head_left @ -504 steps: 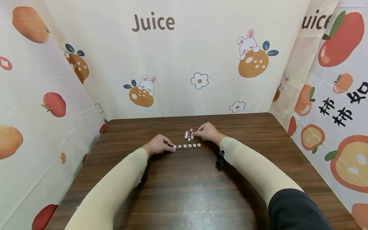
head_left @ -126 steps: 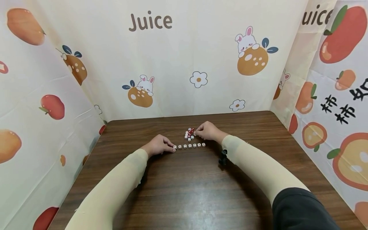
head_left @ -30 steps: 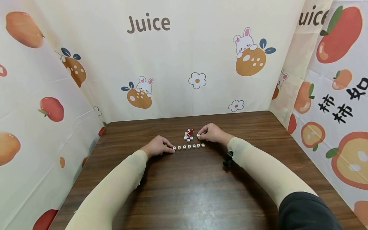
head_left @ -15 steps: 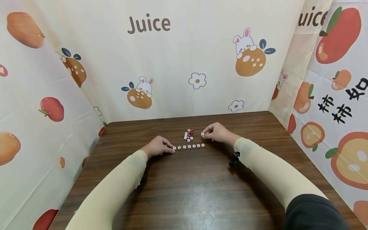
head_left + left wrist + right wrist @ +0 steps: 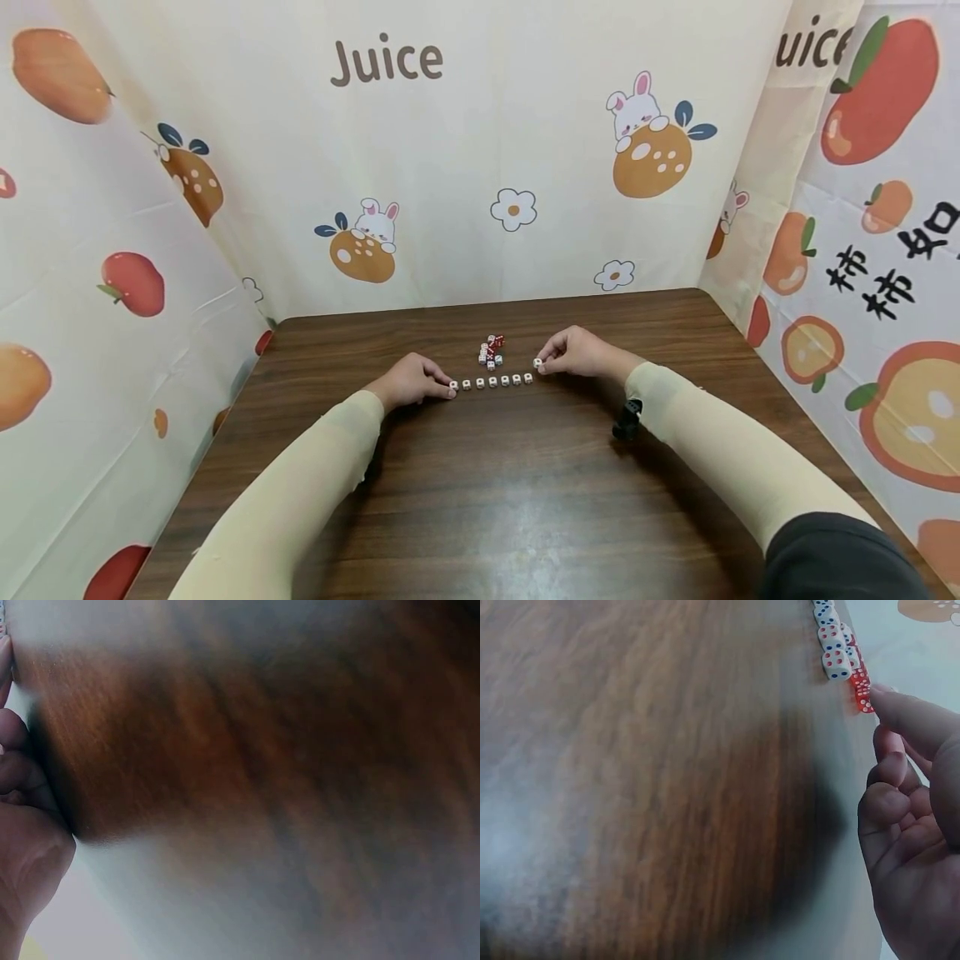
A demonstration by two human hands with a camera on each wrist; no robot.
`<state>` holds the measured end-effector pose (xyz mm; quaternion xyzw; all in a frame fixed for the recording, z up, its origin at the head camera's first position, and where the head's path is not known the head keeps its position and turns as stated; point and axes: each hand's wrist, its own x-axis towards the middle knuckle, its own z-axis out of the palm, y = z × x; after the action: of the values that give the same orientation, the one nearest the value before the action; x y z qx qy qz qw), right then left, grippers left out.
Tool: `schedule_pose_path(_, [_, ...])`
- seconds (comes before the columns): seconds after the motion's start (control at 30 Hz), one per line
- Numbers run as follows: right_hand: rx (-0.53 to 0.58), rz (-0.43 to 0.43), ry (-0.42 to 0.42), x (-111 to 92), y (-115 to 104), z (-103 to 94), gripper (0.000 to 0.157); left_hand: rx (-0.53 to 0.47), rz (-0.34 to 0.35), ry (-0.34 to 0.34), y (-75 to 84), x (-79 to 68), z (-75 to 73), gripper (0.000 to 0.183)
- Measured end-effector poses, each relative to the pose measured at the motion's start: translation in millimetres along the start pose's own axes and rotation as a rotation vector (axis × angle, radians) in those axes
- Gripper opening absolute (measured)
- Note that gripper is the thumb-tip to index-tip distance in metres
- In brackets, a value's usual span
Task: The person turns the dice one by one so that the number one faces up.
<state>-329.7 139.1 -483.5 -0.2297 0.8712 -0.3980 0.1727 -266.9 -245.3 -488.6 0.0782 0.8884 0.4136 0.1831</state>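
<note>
On the brown table, several white dice [image 5: 492, 382] form a straight row. At the row's left end, my left hand [image 5: 412, 381] pinches the end die [image 5: 453, 386] between thumb and index finger. My right hand [image 5: 576, 352] holds another white die [image 5: 537, 363] at its fingertips, just beyond and right of the row's right end. A small cluster of white dice and red dice [image 5: 491, 353] lies behind the row. In the right wrist view, white dice [image 5: 836, 665] with red and blue pips show past the thumb; the held die is hidden there.
The wooden table [image 5: 480, 483] reaches back to a printed curtain [image 5: 450, 167], with more curtain on both sides. A black device [image 5: 627, 419] is worn under the right wrist. The left wrist view shows mostly blurred tabletop.
Over the last seconds my right hand has drawn a white die from the cluster, rightward, then nearer the row's end. Since the oldest frame the row has gained a die at right. Left hand stays put.
</note>
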Motion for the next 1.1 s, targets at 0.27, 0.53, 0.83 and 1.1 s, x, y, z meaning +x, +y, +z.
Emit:
schedule_pose_path(0.27, [0.0,-0.019,-0.041,-4.8,5.2,3.9,0.007,-0.008,0.007,-0.004,1.9,-2.4,0.4,0.018])
schedule_pose_path(0.53, [-0.043,-0.055,-0.039,-2.3,6.8,6.0,0.011,-0.007,0.018,0.001,1.4,-2.1,0.3,0.019])
schedule_pose_path(0.83, [-0.107,-0.052,-0.052,-3.8,6.1,8.6,0.008,-0.007,0.019,-0.001,4.2,-4.5,0.4,0.017])
schedule_pose_path(1.1, [-0.142,-0.074,-0.054,-3.6,6.3,8.9,0.007,-0.004,0.006,0.003,2.4,-2.8,0.7,0.016])
